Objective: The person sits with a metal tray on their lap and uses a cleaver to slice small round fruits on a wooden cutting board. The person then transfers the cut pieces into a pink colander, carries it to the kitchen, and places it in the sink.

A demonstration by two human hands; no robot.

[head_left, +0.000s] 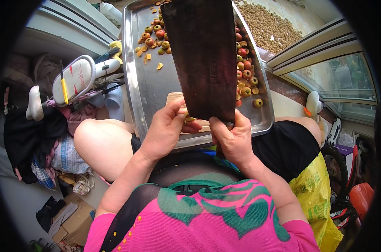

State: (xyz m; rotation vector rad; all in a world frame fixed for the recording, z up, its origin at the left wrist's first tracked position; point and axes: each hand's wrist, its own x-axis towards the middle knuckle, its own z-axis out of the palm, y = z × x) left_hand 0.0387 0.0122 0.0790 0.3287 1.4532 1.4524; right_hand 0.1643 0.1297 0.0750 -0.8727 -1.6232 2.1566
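My right hand (236, 137) is closed round the handle end of a wide, dark cleaver (203, 59). The blade stands up toward the camera and hides the middle of the metal tray (155, 90). Just left of the blade's lower corner, my left hand (163, 129) pinches a small yellowish piece of fruit (189, 119). Under my hands a pale wooden board (173, 97) shows in part. Small red and yellow fruits (246, 74) lie in the tray to the right of the blade. More whole fruits and cut pieces (159, 66) are at its far left.
Light brown nuggets (270, 25) are spread beyond the tray at the far right. A window frame (320, 50) borders the right side. At left stand a child's bike seat (75, 80) and piled clothes. A yellow bag (314, 197) and a bicycle wheel (335, 170) are at right.
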